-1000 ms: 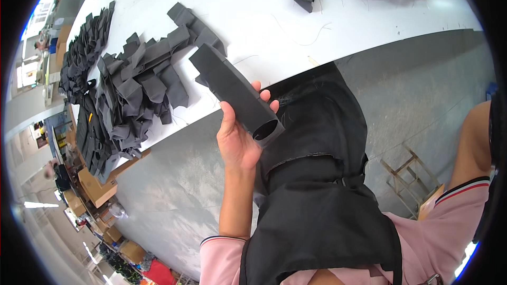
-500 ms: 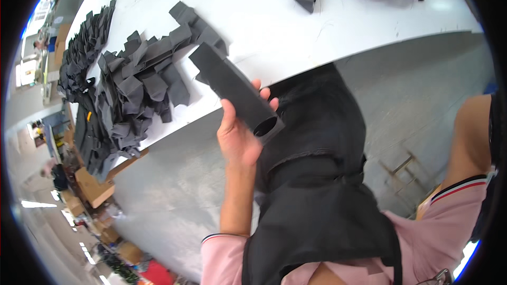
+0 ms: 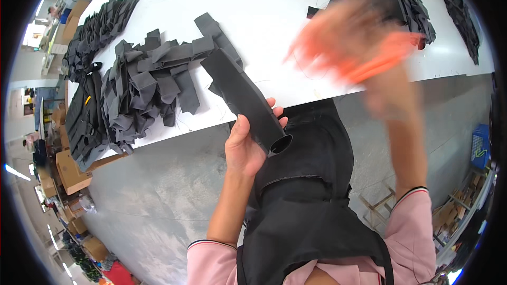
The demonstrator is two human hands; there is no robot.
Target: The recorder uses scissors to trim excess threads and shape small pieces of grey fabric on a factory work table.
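My left hand (image 3: 245, 150) is wrapped round a dark flat fabric tube (image 3: 240, 95), thumb on one side and fingertips on the other. The tube's round open end faces toward me, and its far end reaches over the table edge. Over the table's right side my right hand (image 3: 364, 24) is smeared by motion. It carries a bright orange cloth-like thing (image 3: 343, 66), also blurred, whose exact kind I cannot make out. Behind this hand lies a bundle of black fabric pieces (image 3: 417, 13), partly hidden by it.
A heap of dark grey fabric pieces (image 3: 142, 82) covers the left of the white table (image 3: 253, 5), with another row of pieces (image 3: 105, 26) beyond it. A narrow black bundle (image 3: 460, 21) lies far right. Cardboard boxes (image 3: 71, 171) stand on the floor at left; a blue crate (image 3: 479, 145) sits at right.
My right hand has come into view over the table with the orange thing. My left hand still grips the fabric tube, now slightly lower and further right in the picture.
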